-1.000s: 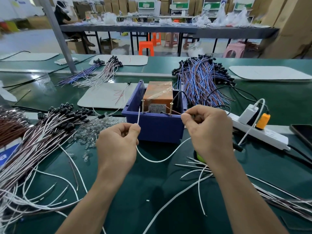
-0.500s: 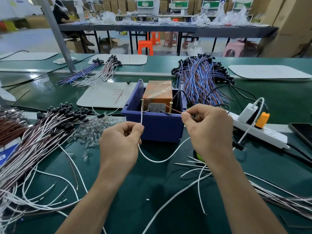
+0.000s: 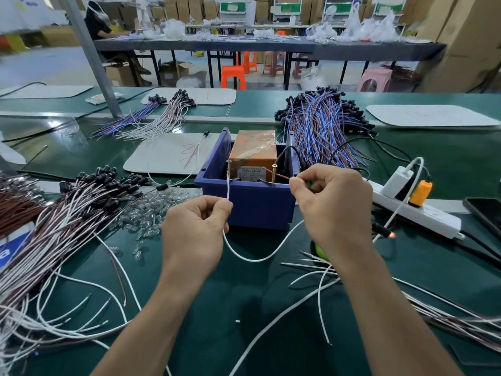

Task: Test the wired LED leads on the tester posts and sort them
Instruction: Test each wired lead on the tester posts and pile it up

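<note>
A blue bin (image 3: 257, 204) holds an orange tester box (image 3: 253, 153) with two brass screw posts. My left hand (image 3: 193, 237) pinches the white lead (image 3: 244, 256) and holds its end up against the left post (image 3: 228, 169). My right hand (image 3: 333, 207) pinches the brown lead (image 3: 282, 177), whose tip meets the right post (image 3: 274, 173). The white wire sags in a loop between both hands. A small orange glow (image 3: 391, 235) shows at a black LED holder just right of my right wrist.
A pile of white and brown leads with black holders (image 3: 67, 213) lies left, loose clear LEDs (image 3: 151, 213) beside it. Blue and brown leads (image 3: 322, 128) lie behind the bin. A white power strip (image 3: 417, 213) and phone (image 3: 485, 213) sit right. Loose leads (image 3: 447, 318) lie lower right.
My left hand has raised the white lead's end up to the left post. The right hand stays at the right post. An orange glow now shows by my right wrist.
</note>
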{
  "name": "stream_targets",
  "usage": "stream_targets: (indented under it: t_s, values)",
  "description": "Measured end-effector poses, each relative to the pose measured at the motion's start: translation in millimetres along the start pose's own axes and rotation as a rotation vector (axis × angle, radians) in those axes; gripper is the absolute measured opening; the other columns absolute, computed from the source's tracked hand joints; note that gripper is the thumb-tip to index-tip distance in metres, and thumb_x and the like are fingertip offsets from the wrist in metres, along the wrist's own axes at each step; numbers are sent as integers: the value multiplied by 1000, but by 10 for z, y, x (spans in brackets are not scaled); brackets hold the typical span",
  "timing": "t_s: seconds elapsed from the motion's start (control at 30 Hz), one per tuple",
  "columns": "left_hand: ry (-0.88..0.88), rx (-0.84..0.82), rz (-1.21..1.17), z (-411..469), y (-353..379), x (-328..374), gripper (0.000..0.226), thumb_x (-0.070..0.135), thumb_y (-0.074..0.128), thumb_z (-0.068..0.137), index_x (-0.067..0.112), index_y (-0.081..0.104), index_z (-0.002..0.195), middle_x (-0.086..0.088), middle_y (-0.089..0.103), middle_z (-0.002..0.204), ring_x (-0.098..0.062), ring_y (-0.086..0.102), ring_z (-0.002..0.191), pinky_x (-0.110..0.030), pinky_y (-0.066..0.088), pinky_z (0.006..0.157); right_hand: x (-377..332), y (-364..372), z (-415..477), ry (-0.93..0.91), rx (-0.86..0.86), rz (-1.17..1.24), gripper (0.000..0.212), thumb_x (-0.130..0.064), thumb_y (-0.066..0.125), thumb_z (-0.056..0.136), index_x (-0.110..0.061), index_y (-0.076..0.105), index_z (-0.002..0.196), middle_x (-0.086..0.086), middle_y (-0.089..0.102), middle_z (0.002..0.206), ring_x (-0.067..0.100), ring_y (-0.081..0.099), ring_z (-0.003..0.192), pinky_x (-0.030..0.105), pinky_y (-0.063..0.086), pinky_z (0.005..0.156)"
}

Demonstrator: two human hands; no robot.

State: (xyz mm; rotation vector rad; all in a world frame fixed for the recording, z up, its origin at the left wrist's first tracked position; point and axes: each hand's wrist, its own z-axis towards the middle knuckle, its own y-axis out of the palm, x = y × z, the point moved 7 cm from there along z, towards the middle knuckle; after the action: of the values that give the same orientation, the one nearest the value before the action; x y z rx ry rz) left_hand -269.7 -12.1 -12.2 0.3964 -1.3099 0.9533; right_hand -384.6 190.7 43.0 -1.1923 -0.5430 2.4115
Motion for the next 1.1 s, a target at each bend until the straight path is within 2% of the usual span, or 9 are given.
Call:
stream_targets:
  t_s: [0.17,0.33,0.43,0.57,0.67,0.77,0.83,0.97,1.1]
  values:
    - [-28,15,8,-9,-25,-8,20,27,73,90,40,74,75,7,64,50,-4,46,38,-17,38,39,-8,-14,-29,2,-8,-2,17,-31,79,86,-23,75,72,-14,54,48,5,49,44,21,36,49]
    - [-45,20,5,-56,-35,-13,22,28,73,90,41,74,73,6,64,49,-3,46,38,-16,38,40,11,-63,-102,21,-36,68,16,-30,79,85,-24,75,71,-9,60,50,10,51,45,24,40,49]
    - [-57,29,-2,-98,-32,-26,21,29,72,90,41,74,72,7,63,48,-3,46,38,-20,39,44,8,-111,-204,9,-60,83,16,-30,79,85,-26,73,70,-10,60,51,10,50,44,24,37,46]
    - [-57,55,30,-120,-30,6,21,30,73,88,45,73,74,9,64,49,0,48,37,-14,37,41,25,-165,-273,24,-89,84,17,-29,80,83,-27,72,69,-17,60,54,7,51,44,14,32,46]
    - [-48,33,43,-186,-10,25,18,32,73,87,44,73,74,8,64,49,-1,49,39,-19,39,44,12,-195,-286,33,-128,85,18,-29,80,83,-28,72,67,-17,58,52,6,51,45,12,31,47]
    - [-31,-82,-21,-322,71,78,12,33,72,81,34,76,70,4,63,48,-4,47,39,-15,36,41,-15,-286,-354,12,-187,9,18,-32,79,83,-29,71,67,-17,59,54,7,53,49,16,36,47]
    - [-58,-200,-87,-417,176,99,15,26,73,85,27,76,71,-2,64,51,-8,49,38,-17,37,39,18,-395,-417,17,-246,-84,15,-37,78,84,-31,72,71,-18,60,55,7,54,52,22,40,51]
    - [-276,-455,-354,-604,478,148,21,2,64,96,11,69,78,-16,70,68,-19,61,44,-24,48,42,158,-733,-554,0,-345,-376,12,-45,69,89,-35,71,82,-18,58,58,5,55,63,27,39,59]
    - [-479,-651,-555,-828,799,235,12,1,54,101,9,59,93,-20,76,85,-23,75,64,-29,59,55,467,-1109,-712,-14,-316,-552,17,-29,62,95,-28,66,79,-8,58,63,19,50,70,33,36,68]
